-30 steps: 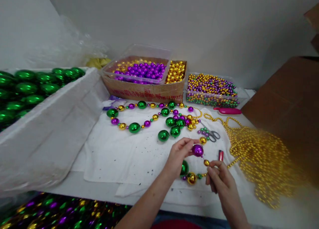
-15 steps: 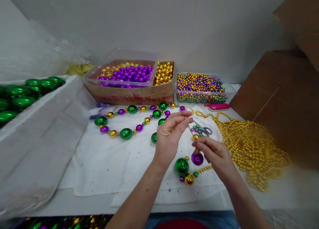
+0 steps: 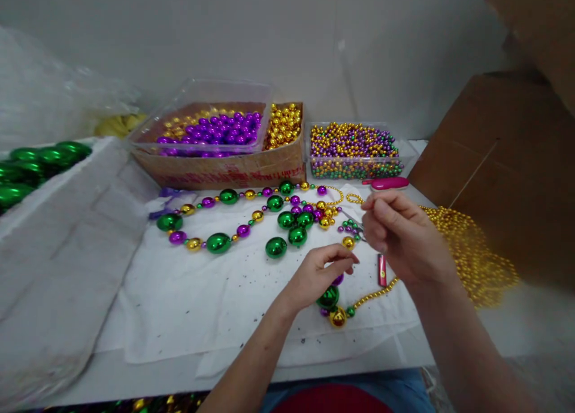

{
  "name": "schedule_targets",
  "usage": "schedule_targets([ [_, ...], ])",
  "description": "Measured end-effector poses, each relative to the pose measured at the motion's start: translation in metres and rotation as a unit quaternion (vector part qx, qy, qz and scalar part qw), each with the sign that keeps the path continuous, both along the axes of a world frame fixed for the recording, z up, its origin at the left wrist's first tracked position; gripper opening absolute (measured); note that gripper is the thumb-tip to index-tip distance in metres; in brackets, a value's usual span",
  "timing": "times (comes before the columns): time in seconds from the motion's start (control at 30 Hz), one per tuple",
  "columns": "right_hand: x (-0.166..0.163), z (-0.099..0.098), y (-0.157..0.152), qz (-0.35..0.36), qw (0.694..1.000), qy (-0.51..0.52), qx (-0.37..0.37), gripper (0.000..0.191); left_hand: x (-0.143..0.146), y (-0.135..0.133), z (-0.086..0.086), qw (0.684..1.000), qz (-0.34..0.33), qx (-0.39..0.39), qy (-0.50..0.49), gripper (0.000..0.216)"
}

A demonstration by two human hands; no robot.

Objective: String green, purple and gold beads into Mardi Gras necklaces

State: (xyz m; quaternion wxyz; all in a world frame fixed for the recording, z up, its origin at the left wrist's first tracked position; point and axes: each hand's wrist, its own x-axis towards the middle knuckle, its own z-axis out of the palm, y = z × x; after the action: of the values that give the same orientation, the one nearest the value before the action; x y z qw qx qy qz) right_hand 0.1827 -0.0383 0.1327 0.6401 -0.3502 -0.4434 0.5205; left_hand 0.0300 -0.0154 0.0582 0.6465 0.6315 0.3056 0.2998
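My right hand (image 3: 402, 236) is raised on the right, its fingertips pinched together; anything in the pinch is too small to make out. Lower down, my left hand (image 3: 321, 275) has its fingers bent and pressed together over a short bead string. A purple bead (image 3: 338, 280) shows just under those fingertips, partly covered; whether they touch it I cannot tell. The string also has a big green bead (image 3: 327, 297), a gold bead (image 3: 338, 317), a small green bead (image 3: 350, 311) and a chain of small gold beads (image 3: 377, 294). A red lighter (image 3: 381, 270) lies between my hands.
A strung necklace (image 3: 218, 243) and loose green beads (image 3: 275, 247) lie on the white cloth (image 3: 188, 305). Behind are a cardboard box (image 3: 224, 170) and a clear bin (image 3: 354, 167) of beads. Gold chains (image 3: 480, 251) pile up at right; a pink-handled tool (image 3: 389, 183) lies behind.
My right hand has moved up and right, away from the purple bead. My left hand has come down to the bead string. The lighter now shows. The view has shifted slightly.
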Motion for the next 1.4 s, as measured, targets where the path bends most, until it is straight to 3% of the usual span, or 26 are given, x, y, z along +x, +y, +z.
schedule_targets([
  [0.1, 0.017, -0.008, -0.001, -0.044, 0.996, 0.073, -0.007, 0.006, -0.009, 0.004, -0.023, 0.996, 0.057, -0.014, 0.065, 0.021],
  [0.2, 0.028, -0.035, -0.008, -0.059, 0.989, 0.122, -0.062, 0.010, -0.018, 0.012, -0.048, 0.987, 0.097, 0.015, 0.126, 0.019],
  [0.33, 0.030, -0.082, -0.029, -0.079, 0.973, 0.155, -0.149, 0.014, -0.026, 0.023, -0.068, 0.977, 0.058, 0.030, 0.204, 0.018],
  [0.43, 0.029, -0.107, -0.048, -0.080, 0.966, 0.155, -0.193, 0.013, -0.022, 0.031, -0.070, 0.977, 0.017, 0.045, 0.207, 0.027],
  [0.5, 0.029, -0.116, -0.059, -0.081, 0.965, 0.147, -0.204, 0.013, -0.011, 0.036, -0.069, 0.969, 0.001, 0.110, 0.223, 0.031],
  [0.63, 0.025, -0.119, -0.073, -0.067, 0.965, 0.142, -0.211, 0.015, 0.022, 0.044, -0.073, 0.930, -0.038, 0.236, 0.281, 0.025],
  [0.87, 0.020, -0.121, -0.087, -0.067, 0.968, 0.100, -0.221, 0.014, 0.045, 0.046, -0.085, 0.907, -0.036, 0.262, 0.327, 0.016],
  [1.07, 0.019, -0.134, -0.091, -0.084, 0.962, 0.090, -0.245, 0.019, 0.026, 0.047, -0.082, 0.934, 0.028, 0.211, 0.287, 0.010],
  [1.23, 0.020, -0.140, -0.090, -0.098, 0.958, 0.078, -0.257, 0.022, 0.003, 0.047, -0.079, 0.972, 0.085, 0.109, 0.192, 0.025],
  [1.4, 0.020, -0.141, -0.087, -0.098, 0.961, 0.059, -0.253, 0.022, -0.009, 0.046, -0.087, 0.985, 0.123, 0.025, 0.119, 0.022],
])
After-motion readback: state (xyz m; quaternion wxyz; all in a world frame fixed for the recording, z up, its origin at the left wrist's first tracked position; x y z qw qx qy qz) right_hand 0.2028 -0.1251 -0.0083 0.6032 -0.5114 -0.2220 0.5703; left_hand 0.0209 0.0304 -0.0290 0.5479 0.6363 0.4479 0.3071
